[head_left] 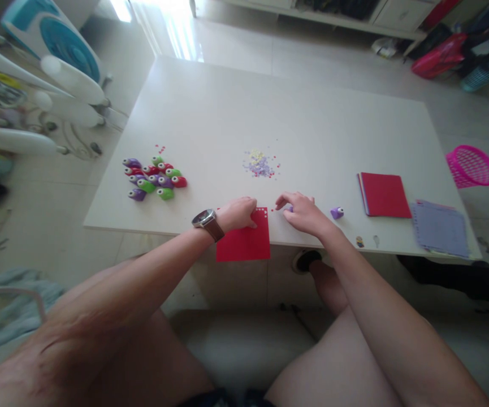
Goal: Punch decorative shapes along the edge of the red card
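Red sheet steadied at table edge, purple punch beneath right hand

The red sheet [246, 246] is laid partly on the white table [312, 124] and partly over its near edge, and it is taken here as the centre of the clock, with twelve pointing away from the person. Small pale holes are seen along its upper margin. By the left hand [239, 213] the upper part of the sheet is covered, apparently so that it is prevented from sliding down — its lower part is not supported by the table. The fingers are bent and the thumb is laid on the paper; whether the sheet is pinched or only pressed cannot be told.

Toward two to three o'clock, the right hand [306, 212] is arched over a small purple punch [289, 208]. Forefinger and thumb are parted, but whether the punch is gripped by the hidden fingers cannot be told. A second purple punch [337, 213] is placed farther toward three, probably for easy reach.

Between twelve and one, a heap of paper bits [261, 164] is gathered, perhaps so that the sheet is not littered. At ten, the coloured punches [155, 180] are grouped closely — it seems, to leave working room. Near three, the red stack [384, 194] and the lilac sheets [440, 228] are set apart, presumably to avoid mixing
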A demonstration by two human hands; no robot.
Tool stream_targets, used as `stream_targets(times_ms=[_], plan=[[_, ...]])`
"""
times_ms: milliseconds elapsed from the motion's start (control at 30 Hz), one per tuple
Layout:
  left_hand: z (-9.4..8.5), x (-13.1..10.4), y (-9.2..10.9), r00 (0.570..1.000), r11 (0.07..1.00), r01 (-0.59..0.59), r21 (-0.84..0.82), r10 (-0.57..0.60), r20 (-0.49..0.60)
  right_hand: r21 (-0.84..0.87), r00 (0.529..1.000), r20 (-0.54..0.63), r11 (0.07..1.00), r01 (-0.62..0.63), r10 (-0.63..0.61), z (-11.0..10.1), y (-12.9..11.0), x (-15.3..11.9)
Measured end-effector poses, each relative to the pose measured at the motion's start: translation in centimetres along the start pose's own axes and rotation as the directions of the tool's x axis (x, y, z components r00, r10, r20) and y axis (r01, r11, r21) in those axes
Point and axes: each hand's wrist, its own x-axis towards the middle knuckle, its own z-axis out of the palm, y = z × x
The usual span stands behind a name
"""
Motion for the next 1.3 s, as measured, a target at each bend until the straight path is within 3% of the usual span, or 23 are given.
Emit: stream_targets(times_ms=[167, 400, 633, 800, 900, 967, 1067, 1167, 1300], plan=[[0.0, 0.0, -0.1, 1.000, 1.000, -0.005, 0.010, 0.005, 0.002, -0.027, 0.998, 0.054, 1.000, 0.013, -0.011, 0.5, -0.4, 0.2], [-0.1, -0.1, 0.1, 1.000, 1.000, 0.008, 0.023, -0.009, 0.013, -0.039, 0.998, -0.068, 0.999, -0.011, 0.008, 1.2, 0.2, 0.4], [0.1, -0.1, -0.1, 1.000, 1.000, -0.009, 0.012, 0.009, 0.007, -0.161, 0.998, -0.055, 0.986, -0.045, 0.036, 0.2, 1.7, 0.1], [0.4, 0.1, -0.2, 0.998, 0.999, -0.028, -0.026, 0.026, -0.063, -0.211, 0.998, 0.054, 0.977, -0.031, 0.043, -0.3, 3.4, -0.3], [0.5, 0.3, 0.1, 0.989, 0.997, -0.051, -0.053, 0.043, -0.140, -0.193, 0.999, 0.014, 0.981, -0.030, 0.033, -0.4, 3.4, -0.2], [0.5, 0.3, 0.6, 0.979, 0.991, -0.085, -0.104, 0.064, -0.195, -0.111, 0.998, -0.053, 0.993, -0.034, 0.029, -0.4, 2.8, -0.1], [0.2, 0.3, 1.4, 0.952, 0.942, -0.201, -0.268, 0.122, -0.281, 0.183, 0.990, -0.123, 0.982, -0.042, 0.066, -0.3, 1.4, 0.0], [0.1, 0.4, 1.7, 0.918, 0.832, -0.336, -0.442, 0.184, -0.352, 0.500, 0.991, -0.115, 0.866, 0.003, 0.063, 0.2, 0.3, 0.3], [0.0, 0.8, 1.1, 0.864, 0.724, -0.446, -0.526, 0.195, -0.464, 0.712, 0.982, -0.166, 0.700, 0.057, 0.088, 1.3, -0.1, 0.9]])
